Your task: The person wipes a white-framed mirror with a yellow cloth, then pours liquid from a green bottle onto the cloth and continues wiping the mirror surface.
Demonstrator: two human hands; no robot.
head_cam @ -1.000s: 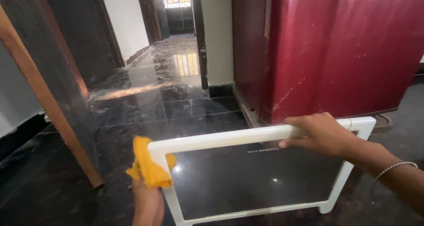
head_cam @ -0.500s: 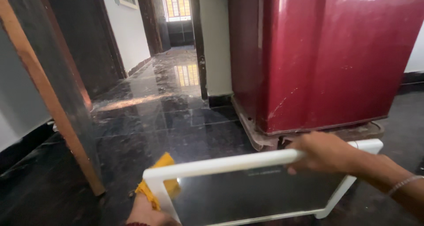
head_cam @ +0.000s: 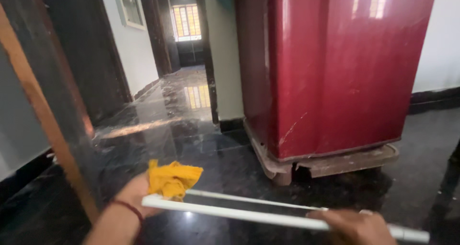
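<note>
Bottom of frame: a glass shelf [head_cam: 268, 211] with a white plastic rim is held flat and seen nearly edge-on, spanning lower centre to lower right. Right hand [head_cam: 354, 227] is closed over the near rim at lower right; left hand [head_cam: 132, 197] is at the shelf's left corner with a yellow cloth [head_cam: 171, 179] bunched against it, though whether the fingers clamp the rim cannot be told. Judged stiff, moderately heavy, breakable, glass likely slick; best gripped on the plastic rim, both sides. Beyond, right of centre, a dark red fridge [head_cam: 335, 72] stands on a worn base [head_cam: 326, 164] on the glossy black floor [head_cam: 191, 125]. No open containers visible. Upper left: a corridor with a lit window [head_cam: 187, 21].
</note>
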